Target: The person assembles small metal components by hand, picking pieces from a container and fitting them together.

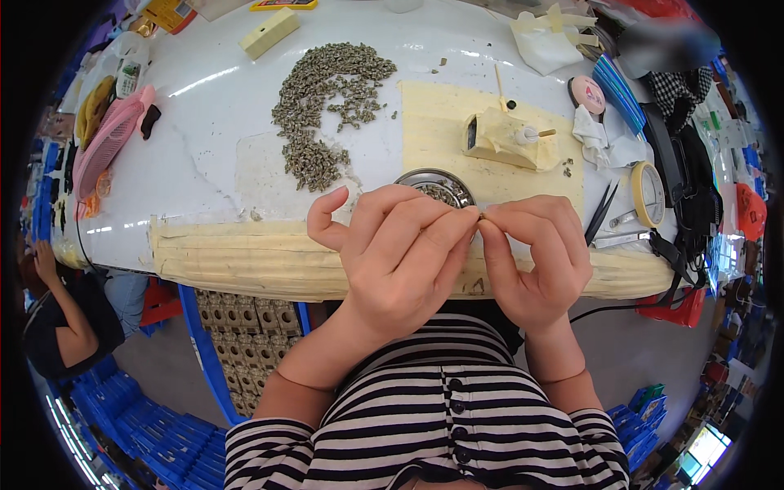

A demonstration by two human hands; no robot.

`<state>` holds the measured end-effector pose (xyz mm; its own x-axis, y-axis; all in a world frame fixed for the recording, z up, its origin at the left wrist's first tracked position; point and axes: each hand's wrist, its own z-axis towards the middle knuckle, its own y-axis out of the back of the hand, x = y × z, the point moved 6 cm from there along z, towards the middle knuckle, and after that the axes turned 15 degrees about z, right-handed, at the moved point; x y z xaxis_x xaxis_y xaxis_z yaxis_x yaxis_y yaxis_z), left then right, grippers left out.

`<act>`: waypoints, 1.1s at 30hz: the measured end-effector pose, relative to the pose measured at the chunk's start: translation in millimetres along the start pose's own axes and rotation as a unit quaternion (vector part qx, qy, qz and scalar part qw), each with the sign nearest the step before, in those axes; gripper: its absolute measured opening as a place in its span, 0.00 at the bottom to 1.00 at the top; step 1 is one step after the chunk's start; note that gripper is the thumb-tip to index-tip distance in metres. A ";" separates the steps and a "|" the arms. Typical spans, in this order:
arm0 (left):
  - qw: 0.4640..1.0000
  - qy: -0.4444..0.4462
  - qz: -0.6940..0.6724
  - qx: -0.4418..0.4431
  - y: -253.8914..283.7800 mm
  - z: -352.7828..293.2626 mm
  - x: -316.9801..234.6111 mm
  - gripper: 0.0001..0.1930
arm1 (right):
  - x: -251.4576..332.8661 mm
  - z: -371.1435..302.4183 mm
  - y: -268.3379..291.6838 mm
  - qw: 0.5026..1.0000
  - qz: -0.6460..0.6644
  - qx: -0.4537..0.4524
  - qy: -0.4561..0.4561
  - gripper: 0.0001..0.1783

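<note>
My left hand (pixel 396 257) and my right hand (pixel 537 260) meet fingertip to fingertip above the near edge of the table. A small metal part (pixel 482 216) shows as a tiny dark speck at the pinched tips of my right hand. The left thumb and index finger are closed against the same spot, and what they hold is hidden. Just behind the hands sits a round steel dish (pixel 426 174) with small metal parts in it, partly covered by my left fingers. Farther back on the left spreads a large heap of small metal parts (pixel 314 110).
Yellow tape pads the table's front edge (pixel 245 260). A tape-wrapped block (pixel 510 143) with a small white bottle stands behind my right hand. At right lie black tweezers (pixel 602 214) and a tape roll (pixel 648 194). Below left, a blue crate (pixel 196 339) holds metal castings.
</note>
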<state>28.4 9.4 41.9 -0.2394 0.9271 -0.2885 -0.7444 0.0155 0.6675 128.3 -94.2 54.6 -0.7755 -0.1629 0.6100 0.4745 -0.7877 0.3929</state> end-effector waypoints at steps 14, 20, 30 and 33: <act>0.992 0.019 -0.124 0.014 -5.4 0.6 11.2 0.12 | -32.8 -22.7 -10.0 0.825 0.413 -0.013 -0.384 0.05; 0.986 0.028 -0.164 0.022 -2.2 3.1 15.7 0.12 | -31.4 -24.4 -17.7 0.773 0.487 0.003 -0.405 0.08; 0.963 0.060 -0.260 0.025 -6.4 4.0 20.4 0.11 | -31.2 -29.0 -24.4 0.741 0.527 0.010 -0.415 0.10; 0.954 0.071 -0.289 0.036 -7.1 4.2 21.7 0.11 | -30.1 -29.8 -25.7 0.732 0.539 0.008 -0.417 0.10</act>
<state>31.1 31.0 33.8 0.1123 0.6953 -0.7099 -0.7341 0.5395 0.4123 127.1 -86.7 5.6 0.5736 -0.2595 0.7769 0.6333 -0.4610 -0.6216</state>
